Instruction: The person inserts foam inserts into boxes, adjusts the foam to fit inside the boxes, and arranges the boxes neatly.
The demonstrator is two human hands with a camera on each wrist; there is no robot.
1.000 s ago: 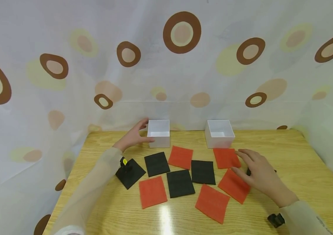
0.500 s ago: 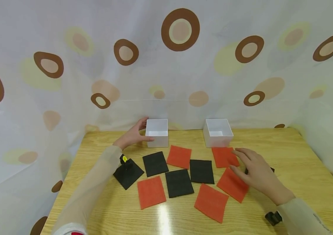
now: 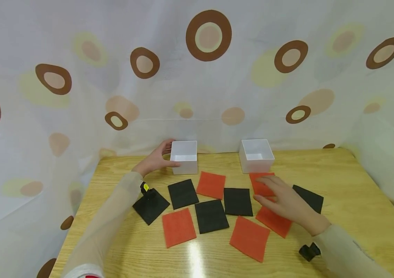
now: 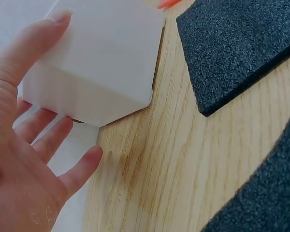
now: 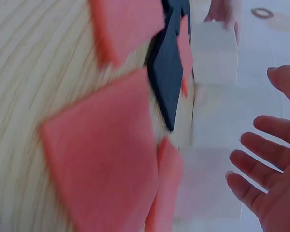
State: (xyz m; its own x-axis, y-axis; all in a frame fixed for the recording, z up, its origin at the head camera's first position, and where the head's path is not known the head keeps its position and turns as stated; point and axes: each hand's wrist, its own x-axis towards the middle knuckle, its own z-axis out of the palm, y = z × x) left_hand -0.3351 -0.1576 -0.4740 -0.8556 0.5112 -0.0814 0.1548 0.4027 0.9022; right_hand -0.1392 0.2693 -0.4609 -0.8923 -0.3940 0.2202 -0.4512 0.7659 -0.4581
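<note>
No readable writing or brand on anything. Left hand (image 3: 155, 160) spread, fingers straight against the side of the left white box (image 3: 184, 156) at the far edge of the wooden surface (image 3: 350, 185). Right hand (image 3: 285, 200) spread flat, holding nothing, over the red foam squares (image 3: 261, 184) near the right white box (image 3: 256, 155). Left wrist view alone shows foam grain on a black square (image 4: 237, 43); right wrist view blurred, only its fingers (image 5: 261, 159) plain.

Bright, even light; right-wrist blur
</note>
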